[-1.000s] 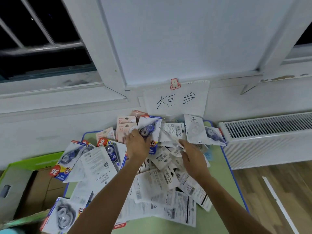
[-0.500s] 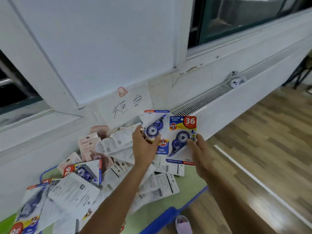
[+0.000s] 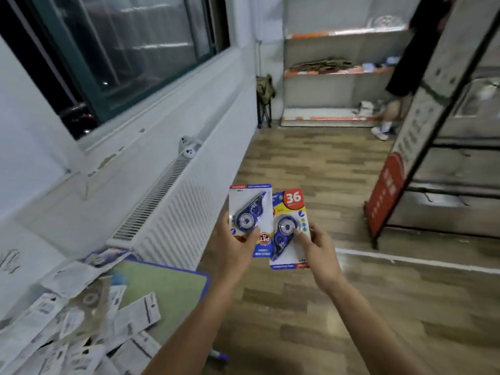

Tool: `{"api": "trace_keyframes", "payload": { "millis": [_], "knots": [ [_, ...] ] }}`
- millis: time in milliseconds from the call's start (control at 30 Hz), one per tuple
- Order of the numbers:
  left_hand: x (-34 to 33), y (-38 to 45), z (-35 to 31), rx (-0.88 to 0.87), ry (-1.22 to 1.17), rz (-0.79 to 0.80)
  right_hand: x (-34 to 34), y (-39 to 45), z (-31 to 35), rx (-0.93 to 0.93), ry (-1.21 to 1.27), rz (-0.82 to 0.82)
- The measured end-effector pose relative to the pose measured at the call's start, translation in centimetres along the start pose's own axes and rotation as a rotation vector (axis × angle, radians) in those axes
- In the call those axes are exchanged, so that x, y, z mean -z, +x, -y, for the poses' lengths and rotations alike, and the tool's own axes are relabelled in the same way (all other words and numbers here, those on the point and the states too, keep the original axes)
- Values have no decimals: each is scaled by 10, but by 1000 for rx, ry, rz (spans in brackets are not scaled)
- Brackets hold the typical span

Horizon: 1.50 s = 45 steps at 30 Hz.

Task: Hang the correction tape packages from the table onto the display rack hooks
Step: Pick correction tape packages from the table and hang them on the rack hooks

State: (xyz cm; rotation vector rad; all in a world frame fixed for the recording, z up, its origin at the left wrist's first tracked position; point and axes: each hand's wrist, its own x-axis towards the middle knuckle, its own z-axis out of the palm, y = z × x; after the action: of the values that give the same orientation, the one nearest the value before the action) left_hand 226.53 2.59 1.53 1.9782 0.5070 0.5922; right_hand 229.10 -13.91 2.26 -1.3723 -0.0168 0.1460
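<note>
My left hand (image 3: 234,246) grips a correction tape package (image 3: 250,209) with a blue dispenser on a white card, held upside down. My right hand (image 3: 318,250) pinches a second package (image 3: 290,226) with a red "36" badge, its thumb on the blister. Both packages are up in front of me over the wooden floor, side by side and slightly overlapping. Several more packages (image 3: 81,320) lie in a heap on the green table (image 3: 167,282) at the lower left. The display rack (image 3: 443,163), a dark metal frame with a red sign, stands at the right.
A white radiator (image 3: 173,201) runs under the window along the left wall. Shelves (image 3: 338,71) with orange edges stand at the far end, a folding stool (image 3: 265,96) beside them. A person's leg and shoe (image 3: 384,123) show by the shelves. A white line (image 3: 405,258) crosses the floor.
Both hands lifted a package each off the table heap. My view has swung right, from the table and wall toward the open floor and the display rack.
</note>
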Motion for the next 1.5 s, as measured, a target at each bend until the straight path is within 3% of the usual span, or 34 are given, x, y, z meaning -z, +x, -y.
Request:
{"api": "trace_keyframes", "payload": {
  "millis": [167,400,633,1167,1500],
  "knots": [
    [-121,-34,-64,7,-86,225,135,6,29,38,-6,-160],
    [-277,-96,-152,-57,-105,359,312,13,73,94,-41,-307],
    [-400,-131,-227,-155,-123,526,438,20,98,132,-50,-497],
    [-691,-99,-378,-332,-249,678,690,179,170,196,-101,-800],
    [-839,-109,-453,-272,-311,694,838,242,202,231,-100,-885]
  ]
}}
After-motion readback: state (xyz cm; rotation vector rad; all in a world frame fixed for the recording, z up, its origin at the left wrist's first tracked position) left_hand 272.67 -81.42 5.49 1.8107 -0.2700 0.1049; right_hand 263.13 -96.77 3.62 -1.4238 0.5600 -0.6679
